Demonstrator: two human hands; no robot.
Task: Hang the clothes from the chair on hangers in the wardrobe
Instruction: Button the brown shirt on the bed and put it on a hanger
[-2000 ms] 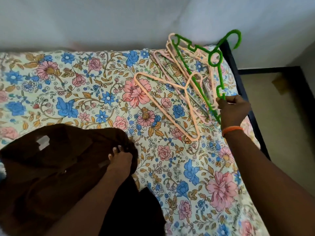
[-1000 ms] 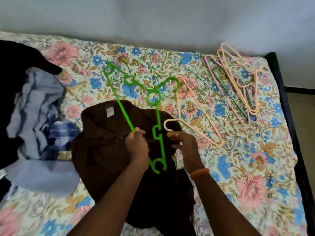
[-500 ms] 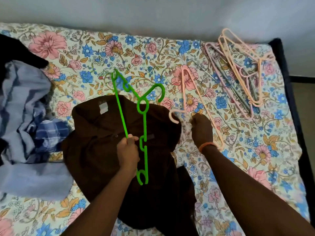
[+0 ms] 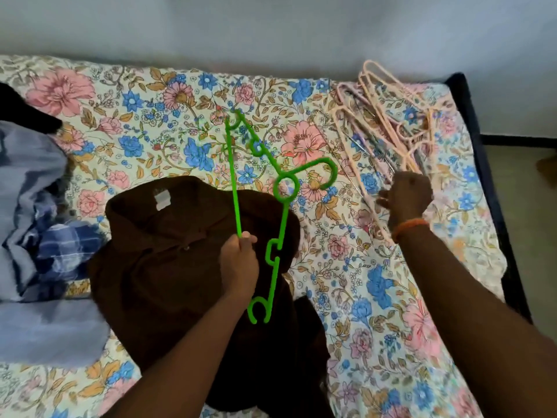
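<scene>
A brown garment [image 4: 168,267] lies spread on the floral bedsheet [image 4: 346,267], its white label facing up. My left hand [image 4: 239,262] grips the straight bar of a green plastic hanger [image 4: 281,224] and holds it tilted above the garment, hook pointing right. My right hand [image 4: 405,199] is at the near end of a heap of pink hangers [image 4: 391,116] on the right side of the bed. Its fingers curl on one pink hanger [image 4: 358,173] lying against the heap; the grip is blurred.
More clothes are heaped at the left: a blue-grey cloth [image 4: 33,176], a blue plaid piece [image 4: 69,245] and something black [image 4: 21,107]. The dark bed frame [image 4: 473,131] runs down the right side, with floor beyond. A pale wall stands behind the bed.
The green hanger passed from my right hand to my left above the brown garment. My right hand took the loose pink hanger and moved it right, to the heap.
</scene>
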